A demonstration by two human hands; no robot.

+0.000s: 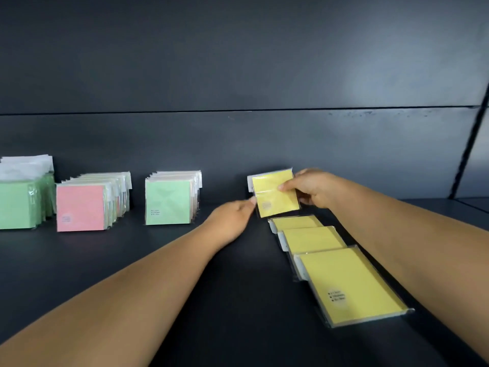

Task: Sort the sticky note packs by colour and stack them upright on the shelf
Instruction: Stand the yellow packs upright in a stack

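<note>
Right hand is pinching a yellow pack upright, left hand fingers straight steadying its edge; next needs flat packs below stood behind it.

Green stack cut by left edge; label print on yellow pack unreadable

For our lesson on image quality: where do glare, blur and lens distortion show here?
Head view: glare streaks the wrapper of the held yellow pack; the left hand is motion-blurred; the shelf's back panel shows a soft light patch at right, its seam slightly bowed.
</note>
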